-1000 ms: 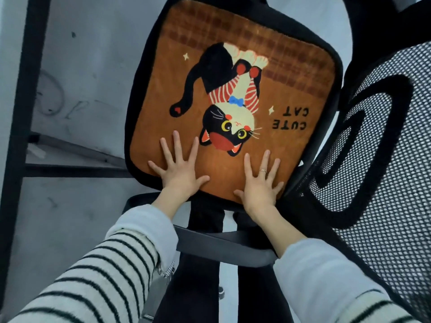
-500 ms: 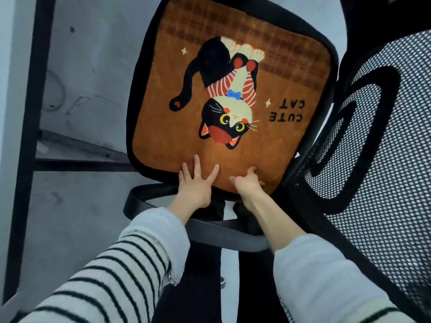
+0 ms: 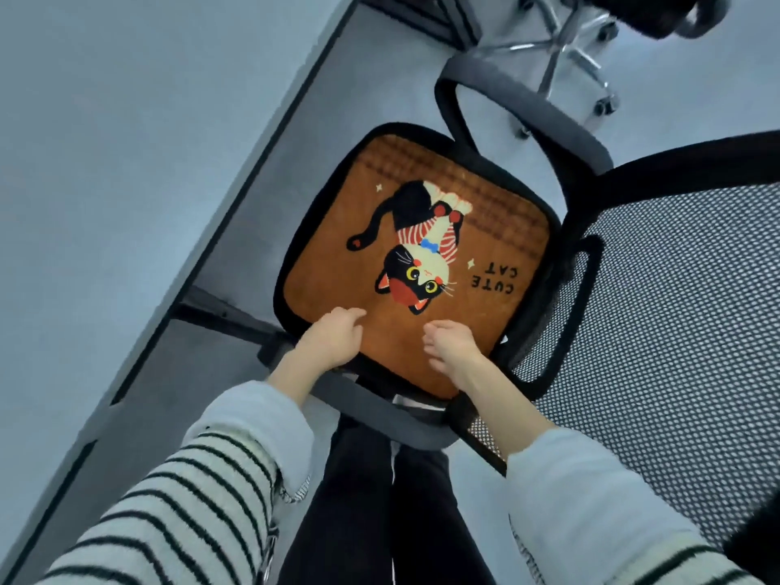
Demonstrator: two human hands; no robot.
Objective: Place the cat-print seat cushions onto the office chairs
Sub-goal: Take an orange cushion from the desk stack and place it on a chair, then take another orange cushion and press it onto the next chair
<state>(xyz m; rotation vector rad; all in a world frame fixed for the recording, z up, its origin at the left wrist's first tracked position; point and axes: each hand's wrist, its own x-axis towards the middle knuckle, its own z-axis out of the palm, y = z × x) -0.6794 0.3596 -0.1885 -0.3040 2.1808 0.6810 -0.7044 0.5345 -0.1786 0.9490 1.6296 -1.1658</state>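
While both hands sit over the cushion's (image 3: 415,263) near edge, left hand (image 3: 331,337) and right hand (image 3: 453,344) have fingers loosely curled, gripping nothing. Cushion lies flat on chair (image 3: 658,314) seat, mesh back at right. Grey floor (image 3: 105,141); black desk leg (image 3: 236,196) at left; 2nd chair base (image 3: 561,48) beyond.

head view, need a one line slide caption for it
Both hands, left hand and right hand, rest loosely curled on the brown cat-print seat cushion lying on the black mesh-backed office chair.
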